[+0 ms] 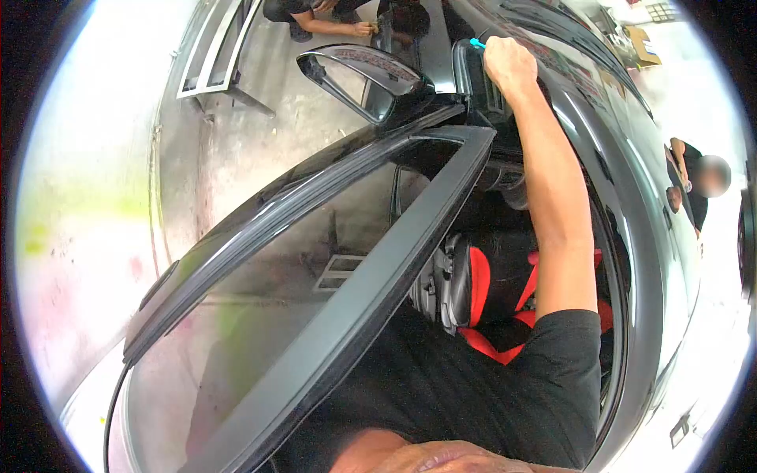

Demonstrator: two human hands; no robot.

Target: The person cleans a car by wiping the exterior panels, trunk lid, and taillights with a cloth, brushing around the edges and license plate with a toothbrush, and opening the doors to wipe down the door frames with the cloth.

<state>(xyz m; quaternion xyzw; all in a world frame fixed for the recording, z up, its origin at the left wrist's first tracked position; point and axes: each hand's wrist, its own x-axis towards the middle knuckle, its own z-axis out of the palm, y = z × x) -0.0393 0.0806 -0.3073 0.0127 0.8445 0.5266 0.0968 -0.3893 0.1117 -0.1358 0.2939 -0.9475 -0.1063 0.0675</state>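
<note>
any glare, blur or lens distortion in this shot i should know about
All in the head view: corners fall to black and the car body looks bowed by the wide lens; the background at right is washed out near white; the door glass carries reflections; the right hand looks fairly sharp, but a co-worker's head is blurred.

Floor (296, 150) shows left of the grip (510, 69) and lower down: grey, smooth-looking, scuffed, shiny patches. Black car (631, 201) stands on it, under the grip and stretching off to its right; contact with the floor hidden. Pale metal stand (210, 52) on the floor, well left of the grip, dark leg angled toward the car. Person (335, 26) low down between stand and car, nearer the grip; footing unclear. Right of the grip, glare washes out the ground.
</note>
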